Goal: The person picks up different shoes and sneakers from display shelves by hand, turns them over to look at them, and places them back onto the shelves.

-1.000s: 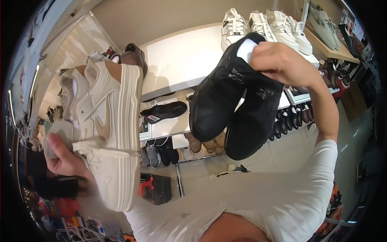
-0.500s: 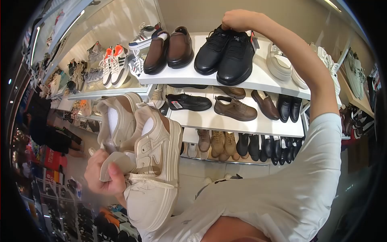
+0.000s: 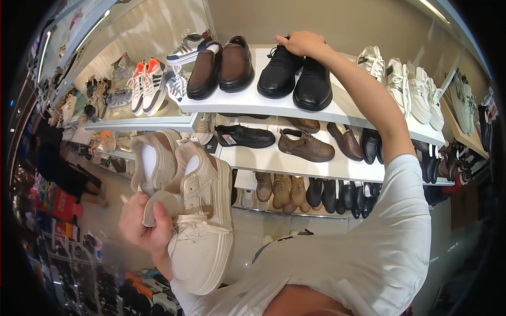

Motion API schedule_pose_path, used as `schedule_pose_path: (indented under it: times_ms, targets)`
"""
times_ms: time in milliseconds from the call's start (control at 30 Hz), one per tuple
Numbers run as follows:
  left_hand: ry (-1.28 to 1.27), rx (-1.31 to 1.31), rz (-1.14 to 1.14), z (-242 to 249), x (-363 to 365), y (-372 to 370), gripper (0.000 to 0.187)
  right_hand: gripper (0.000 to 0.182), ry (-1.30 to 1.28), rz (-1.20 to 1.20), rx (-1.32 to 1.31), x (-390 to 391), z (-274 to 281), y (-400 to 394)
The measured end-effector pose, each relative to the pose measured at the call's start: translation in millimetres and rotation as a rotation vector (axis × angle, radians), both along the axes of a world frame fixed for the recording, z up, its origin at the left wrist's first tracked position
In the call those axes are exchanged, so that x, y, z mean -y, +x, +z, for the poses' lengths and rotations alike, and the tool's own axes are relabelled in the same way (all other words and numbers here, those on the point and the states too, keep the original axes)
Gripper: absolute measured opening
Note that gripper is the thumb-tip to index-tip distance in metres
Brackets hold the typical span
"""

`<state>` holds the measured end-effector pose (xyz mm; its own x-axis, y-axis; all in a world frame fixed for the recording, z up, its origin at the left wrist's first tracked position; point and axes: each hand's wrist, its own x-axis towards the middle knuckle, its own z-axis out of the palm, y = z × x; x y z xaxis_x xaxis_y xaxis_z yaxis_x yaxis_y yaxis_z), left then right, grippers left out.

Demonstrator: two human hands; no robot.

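Note:
My left hand (image 3: 145, 224) is closed around the tongue of a beige lace-up sneaker (image 3: 203, 247). Its beige mate (image 3: 153, 158) hangs beside it, with white stuffing showing inside both. On the top white shelf, my right hand (image 3: 301, 43) grips the heel ends of two black shoes (image 3: 313, 87), its thumb over the left one and the fingertips partly hidden. The black shoes stand side by side, toes toward me. Left of them stands a pair of brown slip-on shoes (image 3: 235, 66).
Lower shelves (image 3: 253, 161) hold brown and black shoes. White sneakers (image 3: 419, 95) stand on the right, partly behind my forearm. Orange-and-white sneakers (image 3: 148, 87) sit on a glass shelf at left. Another person (image 3: 66, 163) is at the far left.
My right hand has shifted slightly and opened its thumb leftward over the black shoes. Those shoes now stand a little farther apart. The beige sneakers have moved slightly with my left hand.

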<state>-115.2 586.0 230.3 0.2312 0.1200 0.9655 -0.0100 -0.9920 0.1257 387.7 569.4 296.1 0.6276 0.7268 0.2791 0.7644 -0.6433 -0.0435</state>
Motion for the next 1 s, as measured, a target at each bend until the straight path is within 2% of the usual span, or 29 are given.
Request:
schedule_pose_path:
  times_ms: [67, 100, 200, 267, 333, 400, 433, 500, 533, 600, 667, 700, 733, 767, 800, 833, 867, 933, 967, 1000]
  targets:
    - [-0.094, -0.136, 0.053, -9, -4, -6, 0.012, 0.072, 0.293, -0.007, -0.056, 1, -13, -10]
    - [-0.095, -0.137, 0.050, -11, -5, -4, 0.012, 0.067, 0.417, 0.035, 0.017, 3, -18, -7]
    - [-0.096, -0.114, 0.025, -11, -7, 12, 0.011, 0.062, 0.358, 0.049, 0.139, -2, -15, -1]
    - [-0.008, 0.021, -0.105, -6, -7, 31, 0.031, 0.061, 0.371, 0.099, 0.196, -3, -19, 0]
    - [-0.032, 0.016, -0.148, -11, -9, 33, 0.031, 0.059, 0.379, 0.155, 0.260, -8, -19, 7]
    - [-0.035, 0.000, -0.193, -11, -5, 39, 0.032, 0.056, 0.512, 0.322, 0.323, -7, -23, 9]
    - [-0.029, -0.023, -0.201, -13, -5, 39, 0.032, 0.056, 0.507, 0.314, 0.321, -5, -26, 7]
    - [-0.031, 0.001, -0.227, -17, -5, 43, 0.032, 0.045, 0.526, 0.189, 0.855, 1, -35, -2]
    - [-0.032, 0.026, -0.245, -19, -4, 45, 0.031, 0.045, 0.519, 0.182, 0.853, 10, -35, -20]
    - [-0.030, 0.040, -0.254, -20, -4, 48, 0.031, 0.046, 0.859, 0.280, 0.851, 48, -33, -87]
    - [-0.034, 0.037, -0.266, -21, 1, 47, 0.030, 0.042, 0.935, 0.417, -0.377, 108, -72, -172]
    - [-0.013, 0.005, -0.268, -21, 4, 48, 0.030, 0.046, 0.904, 0.416, -0.956, 126, -107, -194]
    - [0.007, -0.028, -0.268, -22, 8, 50, 0.029, 0.059, 0.850, 0.657, -1.332, 143, -149, -214]
    - [0.069, -0.063, -0.231, -23, 12, 51, 0.029, 0.083, 0.795, 0.664, -1.837, 151, -180, -235]
    - [0.065, -0.059, -0.236, -21, 19, 58, 0.029, 0.105, 0.675, 0.704, -2.057, 151, -200, -256]
    - [0.090, -0.117, -0.243, -17, 30, 63, 0.028, 0.113, 0.714, 0.740, -2.255, 148, -205, -276]
    - [0.114, -0.192, -0.258, -17, 39, 65, 0.028, 0.113, 0.740, 0.718, -2.276, 153, -212, -286]
    - [0.172, -0.229, -0.348, -27, 44, 84, 0.032, 0.116, 1.003, 0.618, -2.245, 158, -220, -292]
    - [0.226, -0.257, -0.435, -35, 47, 89, 0.036, 0.101, 0.995, 0.875, -2.258, 163, -232, -285]
    - [0.222, -0.267, -0.459, -42, 48, 92, 0.036, 0.101, 1.025, 0.856, -2.255, 169, -234, -288]
